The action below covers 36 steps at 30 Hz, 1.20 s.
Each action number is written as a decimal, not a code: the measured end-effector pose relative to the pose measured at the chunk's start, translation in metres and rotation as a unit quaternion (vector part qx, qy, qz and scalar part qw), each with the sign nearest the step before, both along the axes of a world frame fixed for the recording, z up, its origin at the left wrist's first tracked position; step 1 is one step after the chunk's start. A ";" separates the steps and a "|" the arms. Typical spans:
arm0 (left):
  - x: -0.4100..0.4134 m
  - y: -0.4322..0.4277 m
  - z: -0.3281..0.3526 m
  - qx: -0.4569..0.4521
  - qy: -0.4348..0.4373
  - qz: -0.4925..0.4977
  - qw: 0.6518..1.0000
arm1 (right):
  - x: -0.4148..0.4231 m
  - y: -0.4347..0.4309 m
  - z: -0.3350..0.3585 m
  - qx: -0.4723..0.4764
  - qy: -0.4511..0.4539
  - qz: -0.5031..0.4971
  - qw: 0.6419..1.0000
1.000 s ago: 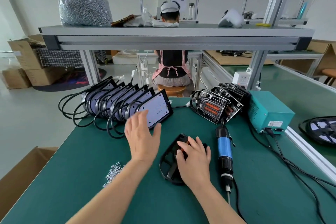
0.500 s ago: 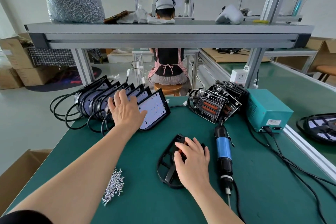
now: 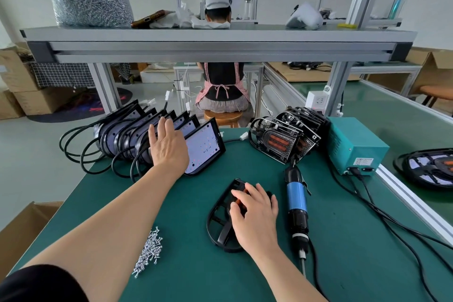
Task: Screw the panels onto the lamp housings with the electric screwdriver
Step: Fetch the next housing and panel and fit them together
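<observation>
A row of black lamp housings with white LED boards (image 3: 204, 147) leans at the table's back left, cables looping off them. My left hand (image 3: 169, 148) lies spread over the nearest housings, fingers apart, gripping nothing that I can see. A black D-shaped panel (image 3: 219, 222) lies flat in the middle of the green mat. My right hand (image 3: 255, 216) rests on it, fingers curled over its orange centre. The blue and black electric screwdriver (image 3: 297, 206) lies on the mat just right of that hand. A small heap of silver screws (image 3: 149, 251) sits at the front left.
A stack of black panels with orange inserts (image 3: 279, 141) leans at the back right. Beside it stands a teal power box (image 3: 355, 144) with cables trailing forward. An overhead shelf (image 3: 220, 39) carries a bag of screws (image 3: 89, 2). A person sits beyond the bench.
My left hand has reached away from me, from above the mat to the row of lamp housings. My right hand stays on the black panel.
</observation>
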State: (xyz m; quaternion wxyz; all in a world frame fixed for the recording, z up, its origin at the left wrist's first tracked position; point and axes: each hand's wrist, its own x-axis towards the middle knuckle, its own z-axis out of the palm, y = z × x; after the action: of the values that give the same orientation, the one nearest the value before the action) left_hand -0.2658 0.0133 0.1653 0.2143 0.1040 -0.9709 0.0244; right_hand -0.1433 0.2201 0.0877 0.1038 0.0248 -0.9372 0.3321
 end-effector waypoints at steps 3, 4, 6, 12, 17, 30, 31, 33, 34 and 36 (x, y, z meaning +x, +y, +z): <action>0.004 0.003 0.000 -0.007 0.010 -0.015 1.000 | 0.000 0.000 0.000 -0.004 0.000 0.000 1.000; 0.006 0.005 0.000 -0.007 0.013 -0.022 1.000 | 0.000 -0.001 0.000 -0.004 0.000 0.000 1.000; 0.011 0.010 0.000 0.000 0.015 -0.037 0.999 | -0.001 0.000 0.000 -0.006 -0.001 0.001 1.000; 0.036 0.027 0.005 0.098 -0.003 -0.061 0.993 | 0.001 0.000 0.001 -0.010 -0.011 0.005 1.000; 0.059 0.048 0.010 0.267 -0.045 -0.007 0.963 | 0.002 0.001 0.006 -0.006 -0.028 0.014 0.999; 0.124 0.077 -0.044 0.719 0.025 0.088 0.689 | 0.006 0.025 0.046 0.177 -0.040 0.039 0.983; 0.127 0.077 -0.049 0.738 0.034 0.097 0.667 | 0.011 0.022 0.046 0.171 -0.024 0.037 0.984; 0.132 0.074 -0.054 0.802 0.064 0.104 0.585 | 0.022 0.017 0.047 0.132 -0.008 0.029 0.991; 0.135 0.072 -0.054 0.834 0.076 0.102 0.537 | 0.028 0.015 0.046 0.109 -0.013 0.027 0.994; 0.140 0.068 -0.051 0.866 0.091 0.095 0.482 | 0.036 0.011 0.046 0.090 -0.035 0.027 0.995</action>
State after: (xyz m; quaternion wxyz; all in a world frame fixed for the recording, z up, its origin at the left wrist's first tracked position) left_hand -0.1259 0.0818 0.1146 0.0991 0.3300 -0.4598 -0.8185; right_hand -0.1074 0.2314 0.1338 0.0588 0.0474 -0.9655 0.2493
